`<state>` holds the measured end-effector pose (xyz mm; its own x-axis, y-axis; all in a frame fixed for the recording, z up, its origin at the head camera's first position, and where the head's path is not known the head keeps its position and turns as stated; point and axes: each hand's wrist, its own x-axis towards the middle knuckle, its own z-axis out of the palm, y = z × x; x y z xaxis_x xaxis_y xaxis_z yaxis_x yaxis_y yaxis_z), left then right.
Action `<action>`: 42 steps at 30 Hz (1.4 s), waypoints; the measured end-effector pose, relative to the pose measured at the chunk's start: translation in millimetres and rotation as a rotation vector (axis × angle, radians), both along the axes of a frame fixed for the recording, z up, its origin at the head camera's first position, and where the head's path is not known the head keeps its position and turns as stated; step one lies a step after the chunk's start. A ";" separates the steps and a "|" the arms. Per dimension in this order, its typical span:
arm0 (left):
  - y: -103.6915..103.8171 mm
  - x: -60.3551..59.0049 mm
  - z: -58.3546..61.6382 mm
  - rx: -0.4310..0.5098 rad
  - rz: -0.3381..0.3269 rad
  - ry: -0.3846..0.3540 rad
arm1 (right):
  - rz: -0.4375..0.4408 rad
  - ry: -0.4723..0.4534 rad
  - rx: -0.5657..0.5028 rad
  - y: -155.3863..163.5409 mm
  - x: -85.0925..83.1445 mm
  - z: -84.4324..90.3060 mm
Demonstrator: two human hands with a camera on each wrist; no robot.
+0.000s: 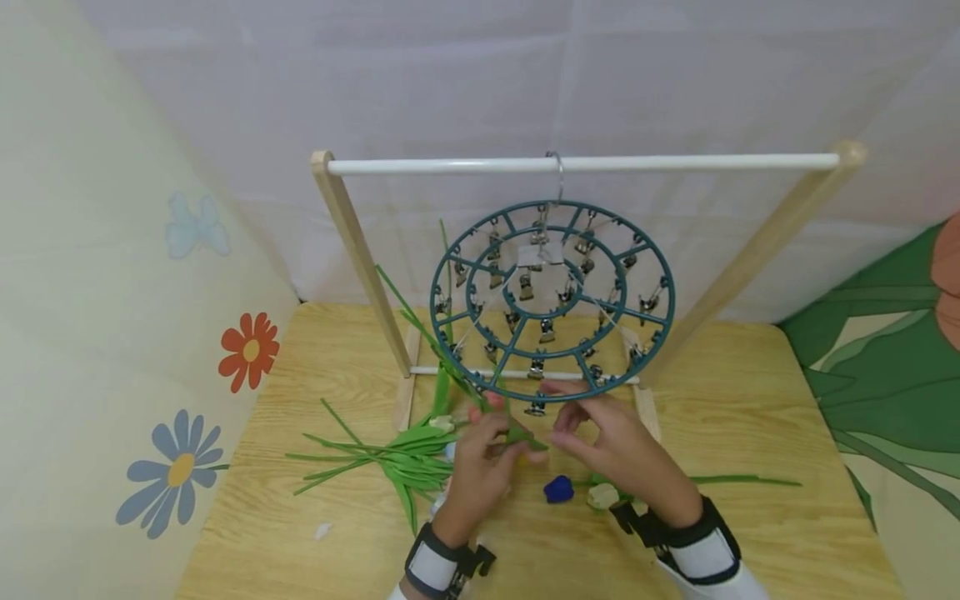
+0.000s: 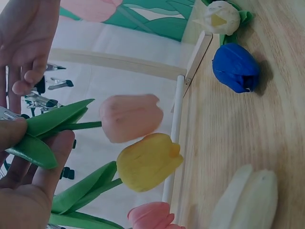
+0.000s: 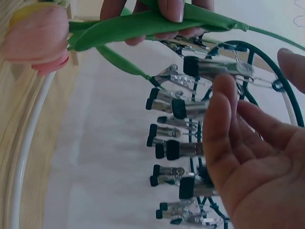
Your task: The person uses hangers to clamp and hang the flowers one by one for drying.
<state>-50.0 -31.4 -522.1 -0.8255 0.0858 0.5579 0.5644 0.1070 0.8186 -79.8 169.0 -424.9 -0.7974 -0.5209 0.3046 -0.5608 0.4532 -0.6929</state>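
Observation:
My left hand (image 1: 480, 467) pinches the green leaves and stem of a pale pink tulip (image 2: 131, 118), whose bloom points down toward the table. A yellow tulip (image 2: 148, 162) and a deeper pink tulip (image 2: 151, 215) hang close beside it, with their blooms down. Near the front rim of the round teal clip hanger (image 1: 442, 321), my right hand (image 1: 618, 437) has its fingers loosely bent. Those fingertips lie right by a metal clip (image 3: 217, 68) with dark tips, and a gap shows between thumb and fingers.
A wooden rack with a white bar (image 1: 450, 167) carries the hanger. Green-stemmed tulips (image 1: 416, 458) lie piled on the table at left. A blue tulip (image 1: 558, 489) and a white tulip (image 1: 602, 497) lie near my right wrist. A white scrap (image 1: 322, 531) is at front left.

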 end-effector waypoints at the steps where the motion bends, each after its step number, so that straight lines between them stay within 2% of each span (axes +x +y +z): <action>1: -0.5 0.5 -1.1 0.011 0.002 -0.010 | -0.022 0.010 0.017 -3.9 -1.6 -0.6; 4: -1.5 0.6 -3.0 0.036 0.002 -0.017 | -0.071 0.083 0.050 -14.7 -6.5 -2.6; 7: -1.4 -0.1 -3.8 0.071 -0.023 -0.037 | -0.095 0.143 0.033 -21.3 -10.5 -4.2; 9: -0.8 -0.4 -3.1 0.132 -0.067 -0.089 | -0.096 0.148 -0.004 -22.9 -12.4 -5.6; 13: 0.1 0.3 -1.8 0.235 -0.106 -0.243 | -0.089 0.032 -0.093 -22.2 -13.5 -7.6; 17: 0.5 -0.2 -2.8 0.285 -0.102 -0.363 | -0.089 -0.084 -0.186 -20.3 -12.7 -10.2; 19: 1.0 -1.1 -5.0 0.298 -0.108 -0.388 | -0.087 -0.094 -0.226 -19.8 -12.1 -12.2; 22: 2.7 -1.9 -8.6 0.310 -0.111 -0.425 | -0.088 -0.059 -0.260 -19.9 -11.6 -14.2; 27: 7.4 -2.9 -11.7 0.323 -0.112 -0.456 | -0.104 0.036 -0.290 -21.7 -11.5 -16.5; 34: 12.5 -2.5 -8.3 0.341 -0.124 -0.494 | -0.099 0.109 -0.310 -25.2 -12.8 -17.4; 42: 17.3 -2.8 -7.8 0.322 -0.100 -0.432 | -0.067 0.111 -0.285 -26.0 -13.3 -13.8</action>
<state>-52.8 -14.1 -529.9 -0.9819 0.0566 0.1805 0.1636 -0.2245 0.9606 -93.1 143.0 -438.7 -0.7809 -0.3495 0.5177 -0.6154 0.2884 -0.7335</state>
